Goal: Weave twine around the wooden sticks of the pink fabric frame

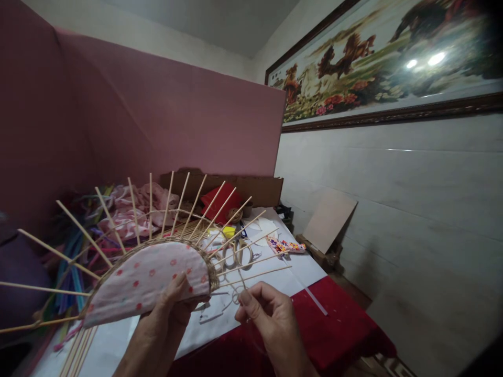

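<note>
A half-round woven basket piece [151, 272], covered in pale cloth with pink and red dots, is tilted up over the table. Thin wooden sticks fan out from its curved, cord-woven rim. My left hand [168, 309] grips its straight lower edge, thumb on the cloth and the other fingers behind. To the right, my right hand [269, 319] pinches a thin cord [236, 294] between thumb and forefinger, close to the rightmost sticks. The cord loops near the fingertips. Part of it is hidden by the hand.
Scissors [238, 255] lie on white paper [291, 277] behind the sticks. A floral cloth piece [286, 246] lies farther right. Pink fabric [147, 204] and colourful strips are heaped at left. Red cloth [338, 314] covers the table's right edge. A pink partition [188, 115] stands behind.
</note>
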`<state>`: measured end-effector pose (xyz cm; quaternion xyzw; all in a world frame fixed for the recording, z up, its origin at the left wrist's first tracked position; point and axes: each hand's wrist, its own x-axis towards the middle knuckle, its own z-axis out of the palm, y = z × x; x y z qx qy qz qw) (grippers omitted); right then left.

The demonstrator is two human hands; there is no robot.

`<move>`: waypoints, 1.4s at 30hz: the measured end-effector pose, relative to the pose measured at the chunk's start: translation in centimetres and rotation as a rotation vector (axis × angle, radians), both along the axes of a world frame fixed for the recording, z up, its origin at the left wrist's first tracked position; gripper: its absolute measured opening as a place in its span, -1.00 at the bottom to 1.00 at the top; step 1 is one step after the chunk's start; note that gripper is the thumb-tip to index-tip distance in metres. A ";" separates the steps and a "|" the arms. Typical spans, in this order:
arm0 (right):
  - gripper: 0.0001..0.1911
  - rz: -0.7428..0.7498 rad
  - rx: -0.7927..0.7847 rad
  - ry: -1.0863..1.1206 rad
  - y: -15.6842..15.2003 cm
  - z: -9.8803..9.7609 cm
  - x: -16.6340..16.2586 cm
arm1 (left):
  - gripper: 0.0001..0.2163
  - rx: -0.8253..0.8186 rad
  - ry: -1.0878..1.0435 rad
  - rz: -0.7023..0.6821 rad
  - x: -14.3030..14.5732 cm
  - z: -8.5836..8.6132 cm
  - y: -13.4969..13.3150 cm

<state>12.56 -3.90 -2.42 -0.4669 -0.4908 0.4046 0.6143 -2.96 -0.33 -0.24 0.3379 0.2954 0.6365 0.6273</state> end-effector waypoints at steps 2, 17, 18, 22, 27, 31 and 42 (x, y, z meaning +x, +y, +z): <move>-0.64 -0.016 0.011 -0.020 0.1 -0.1 0.1 | -0.94 -0.007 -0.010 0.011 0.0 0.1 0.0; -0.73 -0.186 0.112 -0.117 0.8 -0.4 1.3 | -0.91 -0.034 -0.044 0.029 0.2 0.0 0.4; -0.74 -0.182 0.111 -0.128 0.9 -0.5 1.4 | -0.90 -0.041 -0.048 0.023 0.2 0.0 0.4; -0.77 -0.179 0.105 -0.183 0.9 -0.9 1.9 | -0.93 -0.082 -0.072 0.021 0.0 -0.2 0.8; -0.76 -0.227 0.120 -0.285 0.5 -1.2 1.9 | -0.91 -0.094 -0.065 0.054 0.0 -0.2 1.0; -0.81 -0.245 0.155 -0.317 0.7 -1.0 1.9 | -0.91 -0.104 -0.065 0.046 0.1 -0.2 1.0; -0.82 -0.395 0.200 -0.547 1.7 -1.2 5.0 | -0.87 -0.099 -0.082 0.095 -0.1 -0.7 1.4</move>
